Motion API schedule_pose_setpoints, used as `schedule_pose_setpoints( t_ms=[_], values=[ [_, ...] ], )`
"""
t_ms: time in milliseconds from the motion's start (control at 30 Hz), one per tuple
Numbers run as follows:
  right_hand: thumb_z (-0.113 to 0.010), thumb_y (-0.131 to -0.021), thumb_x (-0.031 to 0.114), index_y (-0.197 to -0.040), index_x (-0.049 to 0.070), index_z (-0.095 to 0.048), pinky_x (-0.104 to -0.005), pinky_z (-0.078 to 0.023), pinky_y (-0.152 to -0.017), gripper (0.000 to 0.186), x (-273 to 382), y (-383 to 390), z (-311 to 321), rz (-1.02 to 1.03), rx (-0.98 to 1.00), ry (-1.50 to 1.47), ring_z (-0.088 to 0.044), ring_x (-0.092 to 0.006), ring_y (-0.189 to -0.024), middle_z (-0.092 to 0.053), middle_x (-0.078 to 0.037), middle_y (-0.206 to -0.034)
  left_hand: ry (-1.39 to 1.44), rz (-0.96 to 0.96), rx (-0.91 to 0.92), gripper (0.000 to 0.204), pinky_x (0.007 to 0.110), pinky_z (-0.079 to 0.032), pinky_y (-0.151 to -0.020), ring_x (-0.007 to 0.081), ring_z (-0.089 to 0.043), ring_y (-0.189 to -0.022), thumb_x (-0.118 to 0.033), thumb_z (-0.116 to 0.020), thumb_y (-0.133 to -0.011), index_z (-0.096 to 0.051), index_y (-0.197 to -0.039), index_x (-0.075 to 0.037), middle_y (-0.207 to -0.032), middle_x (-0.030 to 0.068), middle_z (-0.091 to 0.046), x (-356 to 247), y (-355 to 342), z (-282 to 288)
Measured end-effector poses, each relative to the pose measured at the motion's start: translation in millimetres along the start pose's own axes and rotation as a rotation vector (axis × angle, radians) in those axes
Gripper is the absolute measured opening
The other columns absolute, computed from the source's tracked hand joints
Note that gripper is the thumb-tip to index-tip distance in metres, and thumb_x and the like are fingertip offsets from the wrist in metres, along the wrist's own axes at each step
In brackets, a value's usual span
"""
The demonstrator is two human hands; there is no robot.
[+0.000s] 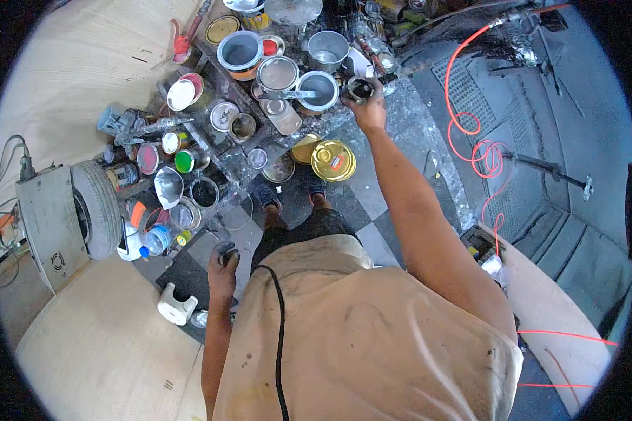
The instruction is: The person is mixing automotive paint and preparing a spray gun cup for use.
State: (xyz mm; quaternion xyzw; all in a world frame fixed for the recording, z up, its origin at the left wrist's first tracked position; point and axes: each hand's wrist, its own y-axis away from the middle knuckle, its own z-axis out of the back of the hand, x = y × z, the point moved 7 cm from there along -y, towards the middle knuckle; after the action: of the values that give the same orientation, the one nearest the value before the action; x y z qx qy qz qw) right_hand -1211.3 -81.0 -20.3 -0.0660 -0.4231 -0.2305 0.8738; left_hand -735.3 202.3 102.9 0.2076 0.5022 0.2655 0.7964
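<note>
My right hand (371, 112) reaches forward to the paint-smeared bench, its fingers wrapped round a small dark open cup (359, 89). Just left of that cup stands a tub of grey paint (319, 109) with a pale rim. A flat metal scraper (295, 95) lies across the tops of the neighbouring containers. Low on the left, by my hip, hangs my left hand (222, 272). Its stained fingers are curled; a dark, rounded shape shows at them, too small to name.
A larger grey paint bucket (239, 69), a metal pot (328, 63) and several cans crowd the bench. Gold tins (333, 160) are by my feet. A tyre (96, 210) and white stool (176, 304) are left; a coiled red hose (489, 160) hangs right.
</note>
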Motion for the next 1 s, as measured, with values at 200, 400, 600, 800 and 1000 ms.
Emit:
schedule_pose_setpoints(
  t_ms=[200, 400, 600, 800, 1000],
  values=[
    [-0.088, -0.064, 0.019, -0.135, 0.015, -0.044, -0.0403, -0.049, -0.095, 0.084, -13, -22, -34, 0.132, -0.006, -0.034, -0.06, -0.0313, -0.113, -0.057, -0.012, -0.129, 0.049, 0.174, 0.001, 0.035, 0.032, -0.046, -0.091, 0.0203, -0.06, -0.102, -0.008, -0.063, -0.088, -0.059, -0.122, -0.001, -0.115, 0.0114, -0.065, -11, 29, -16],
    [-0.087, -0.064, 0.017, -0.136, 0.015, -0.045, -0.0395, -0.048, -0.098, 0.084, -30, -20, -45, 0.272, 0.068, 0.043, -0.057, -0.0336, -0.119, -0.05, -0.013, -0.139, 0.123, 0.169, 0.074, 0.038, 0.033, -0.048, -0.091, 0.0217, -0.061, -0.102, -0.013, -0.065, -0.09, -0.055, -0.125, -0.002, -0.117, 0.0119, -0.064, -8, 20, -45],
    [-0.086, -0.066, 0.015, -0.137, 0.011, -0.043, -0.0396, -0.045, -0.103, 0.083, -14, 1, -13, 0.533, 0.122, 0.255, -0.052, -0.0356, -0.123, -0.049, -0.017, -0.136, 0.746, 0.309, 0.126, 0.043, 0.041, -0.05, -0.091, 0.0265, -0.061, -0.108, -0.017, -0.06, -0.094, -0.048, -0.133, -0.006, -0.124, 0.0125, -0.062, -8, -24, -76],
    [-0.082, -0.072, 0.008, -0.146, 0.009, -0.031, -0.0407, -0.053, -0.093, 0.09, -72, 69, 19, 0.272, 0.256, 0.013, -0.053, -0.0327, -0.121, -0.038, -0.017, -0.145, 0.935, 0.206, 0.065, 0.029, 0.035, -0.05, -0.086, 0.0213, -0.063, -0.101, -0.022, -0.059, -0.095, -0.06, -0.119, -0.007, -0.11, 0.0102, -0.067, -37, -136, -58],
    [-0.082, -0.074, 0.014, -0.144, 0.011, -0.034, -0.0426, -0.055, -0.082, 0.085, -90, 174, 39, 0.021, 0.65, 0.188, -0.063, -0.0336, -0.1, -0.045, -0.018, -0.136, 0.986, 0.021, -0.201, 0.032, 0.034, -0.05, -0.082, 0.0257, -0.066, -0.094, -0.027, -0.064, -0.09, -0.064, -0.113, -0.005, -0.105, 0.0129, -0.069, -96, -204, -26]
  ],
)
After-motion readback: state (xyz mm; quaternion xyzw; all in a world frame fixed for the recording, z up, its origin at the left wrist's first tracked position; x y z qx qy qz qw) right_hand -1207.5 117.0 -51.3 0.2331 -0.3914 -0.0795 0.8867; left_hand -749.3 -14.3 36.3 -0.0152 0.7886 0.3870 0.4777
